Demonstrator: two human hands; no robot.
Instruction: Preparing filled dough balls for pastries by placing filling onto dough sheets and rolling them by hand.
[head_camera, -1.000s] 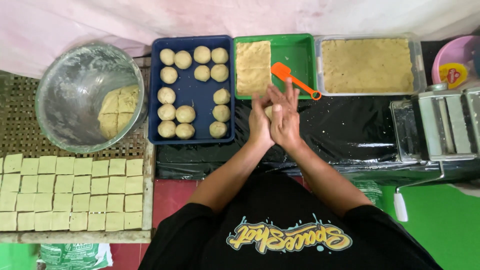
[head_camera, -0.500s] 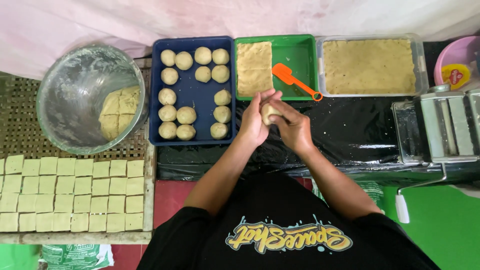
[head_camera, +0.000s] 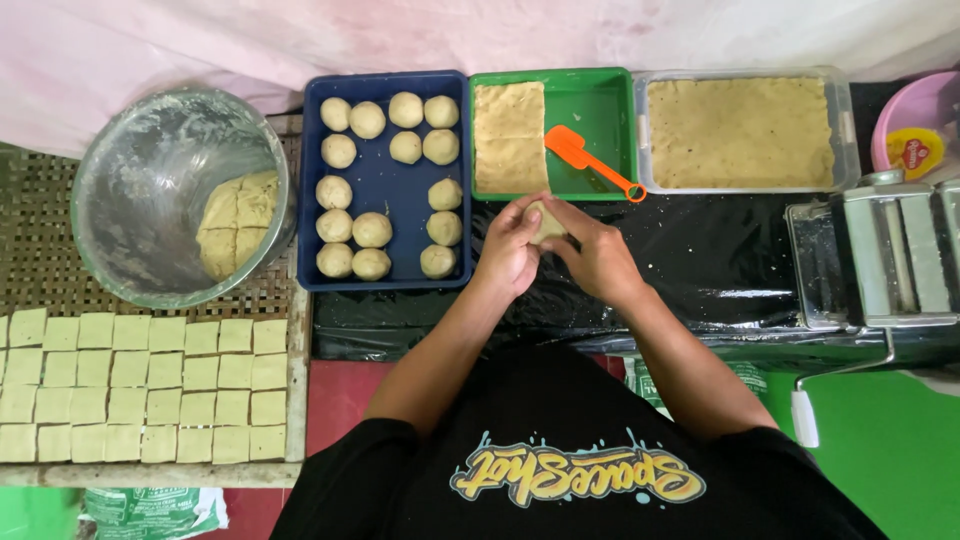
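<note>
Cupping a dough piece (head_camera: 546, 220) between both hands, left hand (head_camera: 508, 250) and right hand (head_camera: 598, 258) shape it near the desk's far edge, seemingly bound for the blue tray (head_camera: 385, 180).

Black-covered table (head_camera: 720, 260), blue tray (head_camera: 385, 180), green tray (head_camera: 600, 100), clear container (head_camera: 742, 130), metal bowl (head_camera: 150, 190), pasta roller (head_camera: 880, 260)

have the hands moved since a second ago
Yes. The left hand and right hand, cupping a pale dough piece, have dropped toward the person, away from the green rectangular plastic tray they overlapped before.
</note>
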